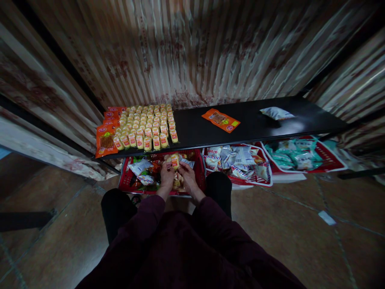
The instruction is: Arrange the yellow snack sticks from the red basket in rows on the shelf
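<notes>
Both hands are together above a red basket (124, 182) below the shelf's front edge. Between their fingertips is a small yellow wrapped snack (175, 161) with a red and white label. My left hand (167, 175) is closed on its left side, and my right hand (187, 175) holds it from the right. Other packets, white-and-blue (140, 165) among them, lie in the basket under the hands. On the black shelf (192, 130), several rows of the same yellow snacks (147, 143) stand at the left, beside stacked orange packets (106, 140).
One orange packet (221, 119) and one white packet (276, 113) lie farther right on the shelf. Beneath it are a red basket of white packets (242, 155) and another with green packets (303, 159). My knees flank the near basket. A pleated curtain hangs behind.
</notes>
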The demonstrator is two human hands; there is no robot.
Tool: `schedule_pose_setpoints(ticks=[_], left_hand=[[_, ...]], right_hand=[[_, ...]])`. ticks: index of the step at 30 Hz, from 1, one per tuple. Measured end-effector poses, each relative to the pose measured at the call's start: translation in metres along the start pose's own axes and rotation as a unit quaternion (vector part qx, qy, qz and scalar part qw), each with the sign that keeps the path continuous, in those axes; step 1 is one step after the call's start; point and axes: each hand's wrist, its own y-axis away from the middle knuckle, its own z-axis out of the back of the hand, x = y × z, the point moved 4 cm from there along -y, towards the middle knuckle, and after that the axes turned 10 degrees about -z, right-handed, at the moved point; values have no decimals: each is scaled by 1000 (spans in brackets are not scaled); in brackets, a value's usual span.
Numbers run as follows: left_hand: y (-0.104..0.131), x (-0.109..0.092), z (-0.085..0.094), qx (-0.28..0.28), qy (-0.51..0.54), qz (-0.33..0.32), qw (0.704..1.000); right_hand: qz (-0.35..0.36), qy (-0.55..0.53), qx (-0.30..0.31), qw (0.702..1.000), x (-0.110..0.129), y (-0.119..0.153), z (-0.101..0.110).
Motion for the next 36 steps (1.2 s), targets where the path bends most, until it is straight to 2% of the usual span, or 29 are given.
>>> schedule_pose_setpoints(ticks=[6, 11, 16, 21, 28, 36], left_hand=[[-1, -4, -3, -5, 3, -17, 1000], [-1, -4, -4, -1, -12, -22, 1000], [1, -4, -5, -1, 9, 0, 1000], [5, -6, -7, -1, 31, 16, 999], [6, -5, -8, -14, 60, 52, 997], [5, 4, -7, -6, 109, 86, 990]], right_hand=[[50, 26, 2, 998, 15, 7, -8], [54, 48, -3, 997, 16, 12, -10], [72, 91, -4, 993, 16, 13, -9], [128, 144, -6, 981, 23, 17, -12], [158, 159, 21, 974, 29, 26, -15], [156, 133, 31, 978, 35, 31, -15]])
